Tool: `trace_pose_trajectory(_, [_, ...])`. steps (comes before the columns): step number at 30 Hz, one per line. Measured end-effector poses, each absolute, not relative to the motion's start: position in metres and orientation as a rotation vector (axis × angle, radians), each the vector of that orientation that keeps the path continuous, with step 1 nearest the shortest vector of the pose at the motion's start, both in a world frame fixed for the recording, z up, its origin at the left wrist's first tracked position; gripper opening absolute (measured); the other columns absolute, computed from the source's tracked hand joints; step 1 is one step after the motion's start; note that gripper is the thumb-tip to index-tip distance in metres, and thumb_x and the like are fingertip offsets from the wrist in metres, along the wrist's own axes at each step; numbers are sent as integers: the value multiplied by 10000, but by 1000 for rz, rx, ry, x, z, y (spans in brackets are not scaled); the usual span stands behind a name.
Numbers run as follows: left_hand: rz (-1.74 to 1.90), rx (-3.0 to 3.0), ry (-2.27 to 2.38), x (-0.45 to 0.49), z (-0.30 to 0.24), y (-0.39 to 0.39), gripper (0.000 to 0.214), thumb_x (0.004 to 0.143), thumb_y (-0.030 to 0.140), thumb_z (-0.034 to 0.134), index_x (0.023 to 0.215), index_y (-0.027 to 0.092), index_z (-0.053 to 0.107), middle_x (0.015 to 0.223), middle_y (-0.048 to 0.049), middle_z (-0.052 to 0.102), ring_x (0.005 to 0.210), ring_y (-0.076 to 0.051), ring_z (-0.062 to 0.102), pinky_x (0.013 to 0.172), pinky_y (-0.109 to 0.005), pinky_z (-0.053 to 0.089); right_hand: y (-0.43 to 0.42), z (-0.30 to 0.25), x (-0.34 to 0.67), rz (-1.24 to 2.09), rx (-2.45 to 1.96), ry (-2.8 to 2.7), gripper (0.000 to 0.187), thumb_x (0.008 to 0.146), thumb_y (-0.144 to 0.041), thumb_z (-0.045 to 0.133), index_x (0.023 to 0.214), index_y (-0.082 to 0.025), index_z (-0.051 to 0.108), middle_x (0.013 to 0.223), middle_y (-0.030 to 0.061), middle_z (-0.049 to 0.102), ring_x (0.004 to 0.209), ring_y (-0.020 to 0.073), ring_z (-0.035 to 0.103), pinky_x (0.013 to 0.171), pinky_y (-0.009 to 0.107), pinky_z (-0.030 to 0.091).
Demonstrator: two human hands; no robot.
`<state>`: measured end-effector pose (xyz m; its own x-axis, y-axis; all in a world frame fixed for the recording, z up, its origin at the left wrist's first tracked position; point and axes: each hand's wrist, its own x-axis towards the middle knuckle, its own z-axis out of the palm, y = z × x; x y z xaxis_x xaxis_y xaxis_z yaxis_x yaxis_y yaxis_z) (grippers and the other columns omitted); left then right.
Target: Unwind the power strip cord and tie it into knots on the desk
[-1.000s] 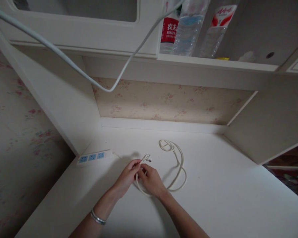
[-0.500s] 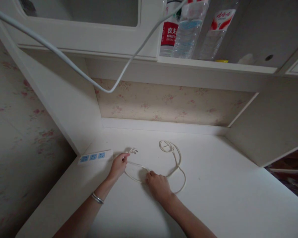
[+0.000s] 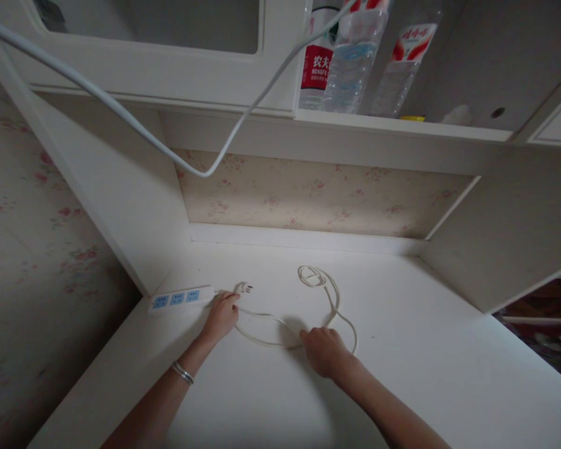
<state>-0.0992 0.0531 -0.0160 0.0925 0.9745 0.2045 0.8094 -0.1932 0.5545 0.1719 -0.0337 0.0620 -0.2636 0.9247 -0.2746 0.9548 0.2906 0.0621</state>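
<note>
A white power strip (image 3: 187, 296) with blue socket faces lies at the left of the white desk. Its pale cord (image 3: 262, 342) runs to the right in loose loops and ends in a small coil near the desk's middle. My left hand (image 3: 222, 315), with a silver bracelet at the wrist, is closed on the cord just right of the strip. The plug (image 3: 245, 287) sticks out beyond its fingers, prongs pointing right. Farther right, my right hand (image 3: 325, 349) is closed around the cord, low over the desk; its fingertips are partly hidden.
A thick white cable (image 3: 206, 173) hangs across the upper view. Above the desk, plastic bottles (image 3: 350, 68) stand on an open shelf (image 3: 402, 126). Side panels (image 3: 490, 231) enclose the desk, and flowered wallpaper covers the wall at left and back.
My right hand has moved right along the desk, and the cord between the hands is drawn out longer. My left hand stays nearly in place; the plug has turned slightly and shifted left.
</note>
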Motion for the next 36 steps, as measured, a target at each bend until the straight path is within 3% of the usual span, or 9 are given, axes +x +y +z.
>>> trace_pose_trajectory(3, [740, 2139, 1747, -100, -13, 47, 377, 746, 33, 464, 1047, 140, 663, 1079, -102, 659, 1055, -209, 562, 1002, -339, 379, -32, 76, 187, -7, 1807, 2315, 253, 868, -77, 429, 1003, -155, 629, 908, 146, 690, 858, 291, 682, 669, 350, 472])
trace_pose_trajectory(8, [684, 2400, 1769, -95, -4, 36, 231, 877, 186, 466, 1033, 193, 637, 1018, -69, 667, 1007, -233, 545, 929, -363, 409, -29, 109, 202, 432, 2044, 2419, 216, 961, -226, 382, 1009, -214, 593, 988, 91, 650, 713, 193, 663, 532, 252, 397])
trace_pose_trajectory(11, [661, 2532, 1799, -89, -1, 31, 256, 921, 233, 433, 1125, 212, 586, 1014, -74, 653, 978, -229, 551, 872, -349, 429, -17, 119, 206, 710, 2141, 2530, 219, 965, -283, 411, 1103, -245, 577, 1090, 85, 608, 738, 175, 638, 555, 252, 407])
trace_pose_trajectory(14, [640, 2570, 1878, -85, -2, 28, 269, 930, 259, 434, 1167, 206, 548, 962, -87, 634, 920, -228, 566, 829, -347, 442, 8, 117, 207, 805, 2172, 2743, 238, 971, -306, 408, 1106, -204, 575, 1003, 93, 623, 862, 210, 626, 703, 292, 462])
trace_pose_trajectory(17, [650, 2621, 1840, -85, -6, 29, 263, 945, 253, 400, 1162, 188, 534, 982, -96, 625, 941, -222, 570, 842, -342, 448, 31, 108, 199, 628, 2113, 3021, 232, 978, -265, 373, 1045, -158, 568, 1061, 123, 625, 1096, 240, 558, 881, 338, 449])
trace_pose_trajectory(21, [668, 2682, 1708, -89, -14, 31, 278, 970, 223, 319, 1152, 181, 525, 1009, -90, 642, 963, -201, 585, 863, -330, 461, 42, 90, 170, 81, 1939, 3015, 293, 948, -249, 406, 1206, -155, 511, 1207, 128, 593, 1041, 231, 592, 848, 345, 480])
trace_pose_trajectory(24, [681, 2702, 1718, -91, -17, 30, 273, 973, 227, 307, 1122, 181, 531, 993, -91, 656, 946, -210, 600, 845, -345, 470, 38, 72, 139, -169, 1609, 3040, 376, 896, -236, 485, 1258, -140, 509, 1227, 130, 593, 1120, 234, 554, 948, 342, 435])
trace_pose_trajectory(32, [568, 2672, 1715, -94, -15, 25, 272, 966, 204, 282, 924, 180, 550, 837, -77, 669, 810, -214, 622, 753, -343, 457, 32, 42, 72, -209, 1272, 3072, 370, 884, -248, 493, 1214, -90, 546, 1233, 167, 588, 1174, 260, 502, 1039, 422, 346])
trace_pose_trajectory(36, [529, 2675, 1695, -93, -11, 25, 282, 974, 222, 277, 1017, 173, 551, 853, -78, 683, 813, -218, 628, 744, -347, 436, 31, 47, 68, -237, 1349, 2926, 361, 929, -196, 385, 1248, -102, 525, 1205, 169, 606, 1109, 246, 559, 937, 396, 436])
